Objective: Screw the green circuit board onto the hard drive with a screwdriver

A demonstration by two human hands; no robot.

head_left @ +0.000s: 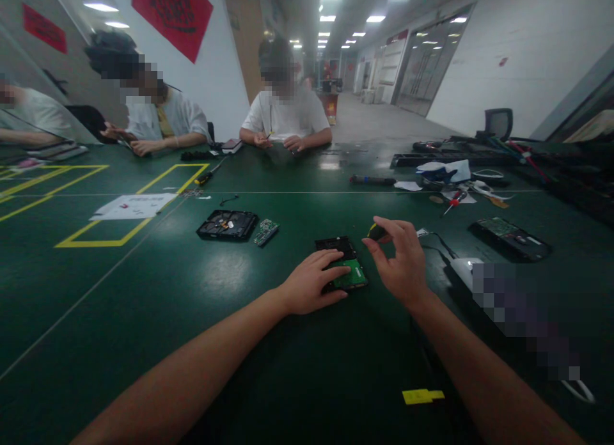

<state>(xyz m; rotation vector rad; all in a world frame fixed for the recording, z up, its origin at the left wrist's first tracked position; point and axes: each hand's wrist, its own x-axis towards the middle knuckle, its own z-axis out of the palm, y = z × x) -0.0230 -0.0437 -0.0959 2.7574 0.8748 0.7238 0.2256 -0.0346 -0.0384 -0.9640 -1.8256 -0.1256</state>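
Note:
A hard drive [355, 273] with a green circuit board lies on the table in front of me. My left hand [314, 282] holds it from the left, fingers stretched over its top and thumb along its near edge. Just right of the drive, my right hand [400, 256] is raised with thumb and fingers pinched on a screwdriver [375, 233]. Its short handle is black and yellow; I cannot make out the tip.
An opened drive case [228, 225] and a loose circuit board [266, 232] lie left. Another hard drive [511, 237] and a white power strip [463, 266] sit right. Tools and scraps lie farther back, including a red-handled screwdriver [455, 203]. Several people sit across the table.

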